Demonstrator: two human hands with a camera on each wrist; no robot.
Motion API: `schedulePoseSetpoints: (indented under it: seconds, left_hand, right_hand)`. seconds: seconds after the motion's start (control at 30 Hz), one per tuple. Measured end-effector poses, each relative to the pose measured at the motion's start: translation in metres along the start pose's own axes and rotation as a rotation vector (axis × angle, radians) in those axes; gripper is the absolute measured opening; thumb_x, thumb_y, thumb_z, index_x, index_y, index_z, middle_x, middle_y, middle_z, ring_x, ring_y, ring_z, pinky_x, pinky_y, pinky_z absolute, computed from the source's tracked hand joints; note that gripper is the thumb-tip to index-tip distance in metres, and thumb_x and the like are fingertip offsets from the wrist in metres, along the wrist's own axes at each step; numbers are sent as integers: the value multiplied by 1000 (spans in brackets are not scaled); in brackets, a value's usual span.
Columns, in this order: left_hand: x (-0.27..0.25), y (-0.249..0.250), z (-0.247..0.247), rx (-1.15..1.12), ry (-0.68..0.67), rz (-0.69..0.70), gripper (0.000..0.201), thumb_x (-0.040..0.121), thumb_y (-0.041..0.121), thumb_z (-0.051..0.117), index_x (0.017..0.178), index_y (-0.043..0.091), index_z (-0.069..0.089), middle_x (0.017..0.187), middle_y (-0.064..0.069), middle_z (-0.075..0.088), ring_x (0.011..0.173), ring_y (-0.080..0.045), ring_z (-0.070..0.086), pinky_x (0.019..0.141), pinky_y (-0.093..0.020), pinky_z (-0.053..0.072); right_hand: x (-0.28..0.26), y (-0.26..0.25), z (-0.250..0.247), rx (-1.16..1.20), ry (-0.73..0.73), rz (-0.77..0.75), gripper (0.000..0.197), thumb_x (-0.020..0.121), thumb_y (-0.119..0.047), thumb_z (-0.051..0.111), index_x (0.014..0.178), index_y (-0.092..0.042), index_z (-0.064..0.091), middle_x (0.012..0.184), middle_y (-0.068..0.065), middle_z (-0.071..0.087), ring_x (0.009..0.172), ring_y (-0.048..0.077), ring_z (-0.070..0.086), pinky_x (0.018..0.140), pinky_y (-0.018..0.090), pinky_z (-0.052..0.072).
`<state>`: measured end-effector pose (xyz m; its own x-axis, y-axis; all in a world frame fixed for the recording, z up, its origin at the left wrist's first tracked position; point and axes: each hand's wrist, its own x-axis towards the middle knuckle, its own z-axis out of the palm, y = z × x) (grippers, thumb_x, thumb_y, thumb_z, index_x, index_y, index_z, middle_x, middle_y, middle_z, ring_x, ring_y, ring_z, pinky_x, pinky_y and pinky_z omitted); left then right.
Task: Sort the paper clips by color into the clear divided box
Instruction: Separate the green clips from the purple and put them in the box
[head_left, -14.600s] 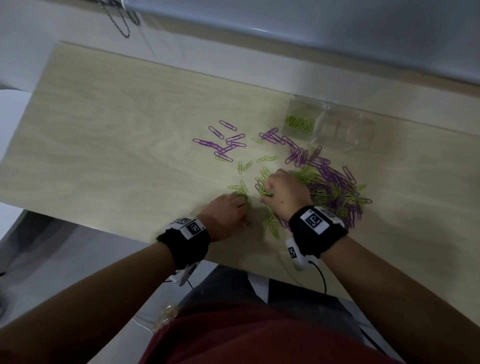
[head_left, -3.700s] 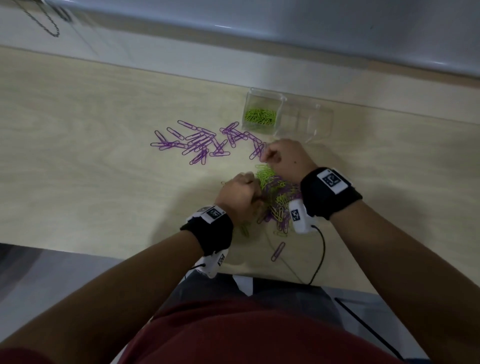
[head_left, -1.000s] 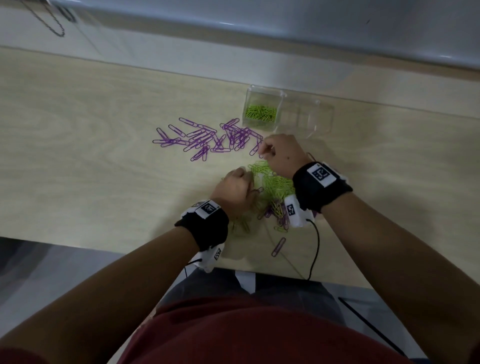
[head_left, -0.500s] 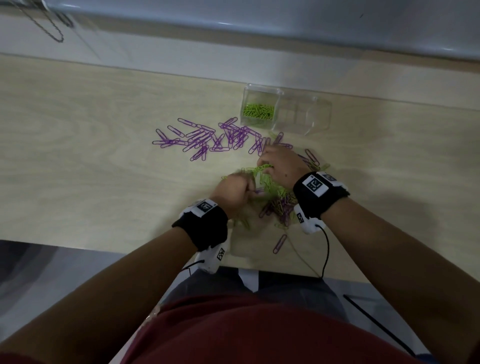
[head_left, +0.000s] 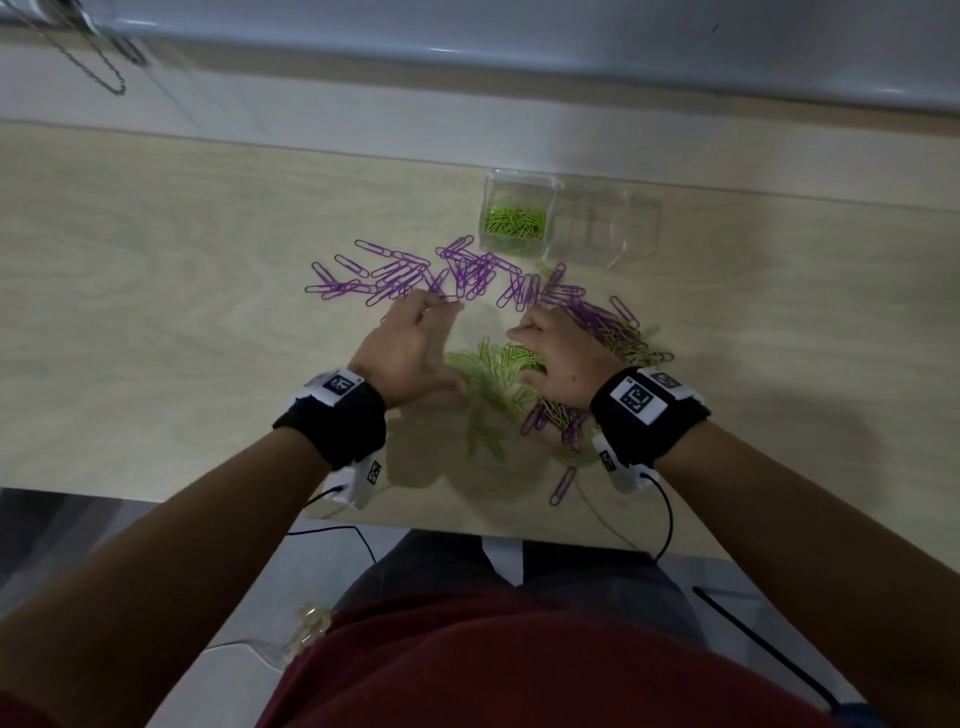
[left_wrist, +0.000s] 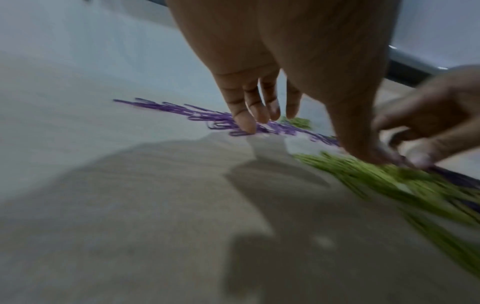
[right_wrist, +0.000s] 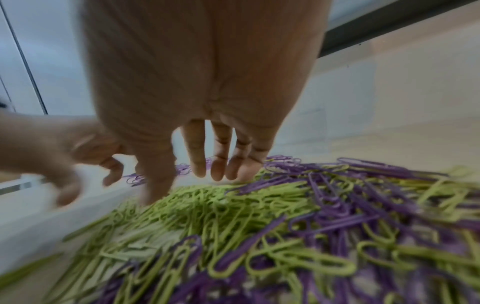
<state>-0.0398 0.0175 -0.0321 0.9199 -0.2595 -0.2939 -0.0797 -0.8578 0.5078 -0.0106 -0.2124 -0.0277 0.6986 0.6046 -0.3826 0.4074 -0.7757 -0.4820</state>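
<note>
Lying near the table's front edge, one purple wire paper clip (head_left: 562, 485) sits alone. Just past it is the mixed heap of green and purple clips (head_left: 524, 384), between two flat, loose hands that grip nothing. The left hand (head_left: 410, 345) touches the row of purple clips (head_left: 415, 275), likely to push them apart by color. The right hand (head_left: 558, 358) rests on the heap. By the back edge stands the clear divided plastic box (head_left: 571, 221), green clips (head_left: 514, 222) in its left part.
</note>
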Motion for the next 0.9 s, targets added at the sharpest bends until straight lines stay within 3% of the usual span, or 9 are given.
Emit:
schedulePoseSetpoints:
  seconds: [0.1,0.2,0.27,0.4,0.6,0.7,0.77,0.83,0.9]
  left_hand:
    - [-16,19,21,335,-138,130,137,44,81,64,146,12,4,141,-16,27,127,-32,31,97,-46,46]
    - [-18,31,37,430,-163,105,144,40,84,64,146,6,6,140,-18,26,127,-32,28,105,-43,38]
    - [-14,36,37,299,-128,48,130,45,74,72,144,7,19,137,-16,29,123,-31,30,99,-45,42]
    - [1,37,37,30,-62,54,77,67,44,76,131,13,47,124,-13,44,110,-31,43,88,-45,47]
    - [16,40,29,2,-33,104,22,81,24,65,100,12,63,106,-9,59,92,-31,58,73,-37,50]
    - [22,35,24,25,-54,135,14,82,19,60,93,12,64,99,-8,62,86,-31,60,71,-38,50]
    - [26,30,19,-12,-44,133,12,81,18,62,90,12,66,94,-8,64,86,-29,60,73,-35,48]
    - [29,27,13,-99,-20,87,14,82,16,67,94,9,70,95,-9,68,85,-23,60,73,-26,42]
    - [33,25,5,-230,33,24,17,80,14,71,96,8,73,96,-8,71,78,-14,58,68,-14,37]
  right_hand:
    - [-3,1,-6,-86,-45,2,102,62,-54,79,142,-11,33,129,5,36,121,24,30,102,38,35]
    - [-1,-1,-1,-179,-58,-40,101,57,-53,81,138,-12,38,125,5,36,115,24,32,97,37,39]
    - [0,-2,3,-155,-32,-42,82,65,-43,81,133,-12,46,119,4,40,109,23,36,91,38,44]
    - [3,-2,3,-56,11,-29,43,79,-24,72,118,-10,61,106,7,51,100,25,47,86,37,43]
    - [12,-2,-10,48,18,26,15,81,-10,65,94,-10,72,90,8,66,85,25,59,75,32,44]
    - [11,3,-22,263,110,162,16,76,-3,70,91,-8,75,87,7,71,78,16,62,78,29,50]
    - [9,8,-30,461,142,270,18,73,-5,78,90,-6,74,81,4,70,70,9,64,72,25,53]
    - [7,11,-35,686,140,350,24,69,-9,83,90,-6,71,76,1,69,60,2,65,63,19,53]
    - [8,13,-43,884,146,402,31,67,-7,84,93,-1,70,78,9,71,63,11,68,66,23,57]
